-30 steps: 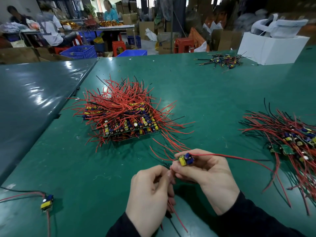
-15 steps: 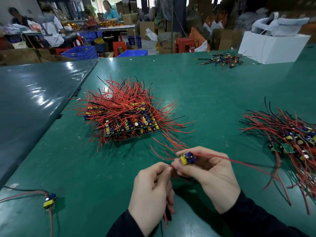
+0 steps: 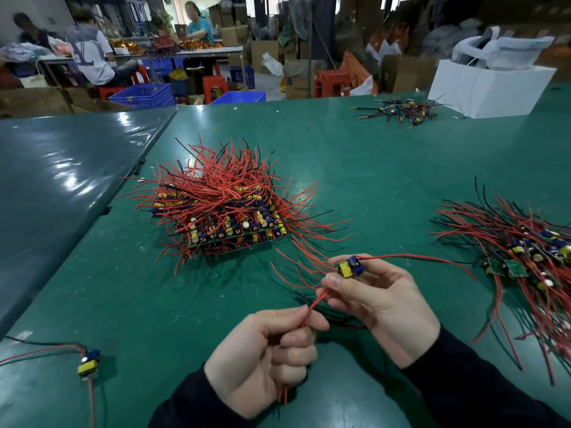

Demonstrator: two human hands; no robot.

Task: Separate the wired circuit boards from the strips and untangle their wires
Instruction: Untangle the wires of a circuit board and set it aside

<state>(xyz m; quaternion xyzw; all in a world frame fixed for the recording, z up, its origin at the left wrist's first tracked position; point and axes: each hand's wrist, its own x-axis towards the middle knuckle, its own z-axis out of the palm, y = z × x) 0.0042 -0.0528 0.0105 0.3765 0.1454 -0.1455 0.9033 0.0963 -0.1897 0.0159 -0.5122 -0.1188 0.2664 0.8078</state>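
Lower left of the green worktop [image 3: 370, 168], one loose board [image 3: 89, 362]. Left hand [image 3: 262, 359] fisted around red wires [image 3: 313, 305], right hand [image 3: 383, 307] pinching a small circuit board [image 3: 350, 267] at center. Big unsorted pile [image 3: 225, 211] sits above them, done pile [image 3: 525, 251] far right.

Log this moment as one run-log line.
right hand holds circuit board | left hand grips its red wires | strip pile untouched
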